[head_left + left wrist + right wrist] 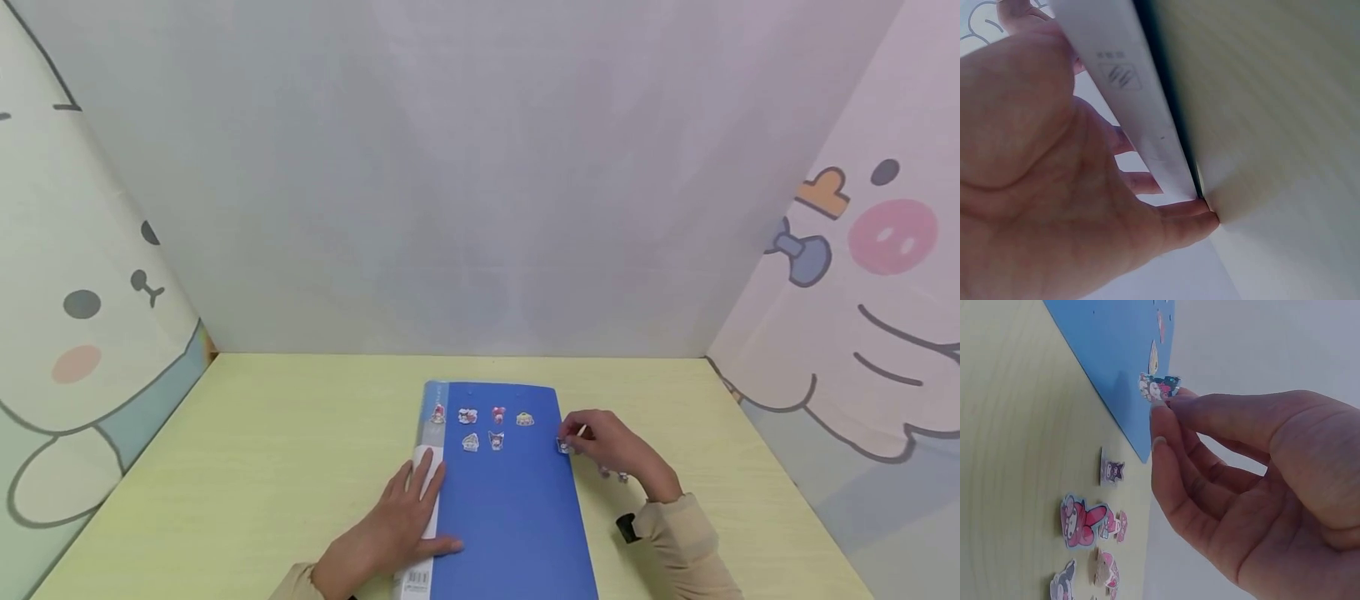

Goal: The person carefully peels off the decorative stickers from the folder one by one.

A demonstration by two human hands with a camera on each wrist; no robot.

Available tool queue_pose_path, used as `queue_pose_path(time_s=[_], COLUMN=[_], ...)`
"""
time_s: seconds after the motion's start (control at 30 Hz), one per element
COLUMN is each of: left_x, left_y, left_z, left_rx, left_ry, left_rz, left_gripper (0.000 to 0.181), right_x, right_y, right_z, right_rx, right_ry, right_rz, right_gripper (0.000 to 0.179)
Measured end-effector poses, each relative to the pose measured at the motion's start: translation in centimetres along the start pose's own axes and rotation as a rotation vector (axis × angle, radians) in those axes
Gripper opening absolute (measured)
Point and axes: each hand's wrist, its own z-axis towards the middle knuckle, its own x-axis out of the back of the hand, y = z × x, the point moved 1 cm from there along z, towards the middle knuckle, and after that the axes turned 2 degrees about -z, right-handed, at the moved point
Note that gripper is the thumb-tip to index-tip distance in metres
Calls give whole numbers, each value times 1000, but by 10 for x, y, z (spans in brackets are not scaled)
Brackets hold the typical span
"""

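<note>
A blue folder [510, 508] with a pale spine lies on the table. My left hand [397, 525] rests on its left side with fingers spread across the spine [1129, 87] and the thumb on the blue cover. Between thumb and fingertips, my right hand [607, 442] pinches a small cartoon sticker [1159, 387], held over the folder's right edge in the head view. Several cartoon stickers sit in two rows on the upper cover, among them a yellow one [525, 419] and a dark-eared one [497, 440].
Loose stickers lie on the table right of the folder, including a pink-hooded one [1079, 522] and a dark one [1112, 470]. The right forearm partly covers them in the head view. A grey backdrop [457, 183] rises behind the pale yellow table [300, 433], with cartoon-printed cloth on both sides.
</note>
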Motion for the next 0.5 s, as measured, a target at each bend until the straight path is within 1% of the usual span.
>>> queue_pose_path(time_s=[0.2,0.33,0.5], left_x=[-1,-1,0], left_y=[-1,0,1], left_z=[0,-2,-2], left_rx=[-6,-14,-19], left_ry=[7,5,7], left_rz=[9,0,6], left_gripper=[107,106,105], right_x=[3,6,10], right_y=[4,7,7], right_z=[-3,-5,-8], right_rx=[-22,-35,-65], right_ry=[-28,-38,-57], right_rz=[-20,-35,-12], right_gripper=[9,10,9])
